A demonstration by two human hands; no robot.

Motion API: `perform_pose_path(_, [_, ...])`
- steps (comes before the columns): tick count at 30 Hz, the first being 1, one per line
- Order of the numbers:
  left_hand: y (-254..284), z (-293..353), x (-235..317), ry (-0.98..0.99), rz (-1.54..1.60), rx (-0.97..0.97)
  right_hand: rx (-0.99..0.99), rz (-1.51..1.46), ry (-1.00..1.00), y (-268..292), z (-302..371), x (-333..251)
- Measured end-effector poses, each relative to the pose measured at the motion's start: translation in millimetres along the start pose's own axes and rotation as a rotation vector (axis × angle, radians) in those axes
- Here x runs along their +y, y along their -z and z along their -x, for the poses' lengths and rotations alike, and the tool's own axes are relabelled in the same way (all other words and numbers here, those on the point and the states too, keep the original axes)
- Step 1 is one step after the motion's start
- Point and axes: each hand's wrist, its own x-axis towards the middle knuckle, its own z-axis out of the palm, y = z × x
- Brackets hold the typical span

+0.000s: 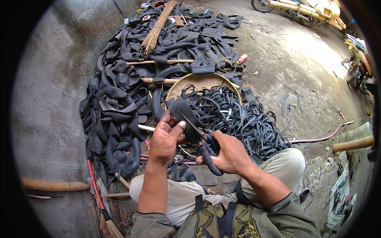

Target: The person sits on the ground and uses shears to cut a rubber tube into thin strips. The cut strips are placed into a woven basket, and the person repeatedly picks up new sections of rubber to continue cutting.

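Observation:
My left hand (163, 139) grips a wide piece of black rubber (182, 109) between thumb and fingers, holding it up over my lap. In my right hand (232, 152) is a pair of scissors (209, 158) with dark wrapped handles. Their blades point up and left and lie across the rubber piece; whether they are parted or closed on it I cannot tell. Just beyond both hands, a heap of narrow black rubber strips (248, 125) spills from a round woven tray (235, 88). Part of the tray is covered by the strips.
A large pile of black rubber pieces (115, 95) lies along the wall, topped by a bundle of thin sticks (158, 29). A pink hose (321, 138) and bamboo poles (353, 144) are at the right. A broom (113, 229) lies lower left. A motorbike (299, 14) stands far right.

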Motion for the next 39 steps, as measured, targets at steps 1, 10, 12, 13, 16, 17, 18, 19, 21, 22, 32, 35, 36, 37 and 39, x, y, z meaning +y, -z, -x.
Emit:
perform_pose_path(1, [-0.6,0.3,-0.6,-0.004,-0.013,0.002,-0.017,0.008,-0.007,0.4,-0.4,-0.1])
perform_pose_path(10, [3.1,-5.2,4.3,0.023,0.111,-0.024,-0.047,-0.130,-0.141,2.5,6.4,-9.7])
perform_pose_path(12, [4.5,-6.5,5.4,-0.013,0.180,-0.009,-0.085,-0.144,-0.156,2.1,5.9,-9.6])
perform_pose_path(13, [4.9,-5.5,5.5,-0.015,0.142,-0.002,-0.109,-0.148,-0.164,2.0,5.2,-9.2])
perform_pose_path(16, [2.6,-1.0,1.9,-0.005,0.027,-0.008,-0.034,-0.046,-0.039,0.2,-0.7,-8.3])
perform_pose_path(17, [1.3,0.6,0.1,0.008,-0.013,-0.021,-0.006,-0.047,-0.016,0.9,-1.0,-8.4])
perform_pose_path(18, [-0.2,2.0,-1.6,0.040,-0.050,-0.020,-0.009,-0.028,-0.025,2.4,-1.7,-8.2])
perform_pose_path(19, [-1.7,3.1,-3.2,0.035,-0.056,-0.047,-0.007,-0.010,-0.020,4.0,-2.5,-8.3])
perform_pose_path(21, [-4.0,5.0,-5.6,0.063,-0.057,-0.074,-0.009,-0.009,-0.058,6.5,-3.5,-9.1])
perform_pose_path(22, [-3.8,5.9,-5.4,0.063,-0.059,-0.078,-0.029,-0.023,-0.086,8.1,-2.5,-9.5])
perform_pose_path(32, [6.8,-3.0,6.4,0.004,0.096,-0.053,-0.097,-0.122,-0.162,0.3,3.8,-9.1])
perform_pose_path(35, [3.0,1.3,3.3,0.011,0.014,-0.053,0.075,-0.071,0.055,-2.1,-3.4,-8.9])
perform_pose_path(36, [0.9,3.3,1.4,0.030,-0.006,-0.067,0.067,-0.056,0.041,-0.3,-4.1,-8.8])
perform_pose_path(37, [-1.1,5.0,-0.3,0.049,-0.027,-0.081,0.041,-0.032,0.012,2.2,-4.2,-8.8])
perform_pose_path(39, [-2.9,7.8,-1.9,0.075,-0.047,-0.093,-0.003,-0.024,-0.049,6.2,-3.3,-9.9])
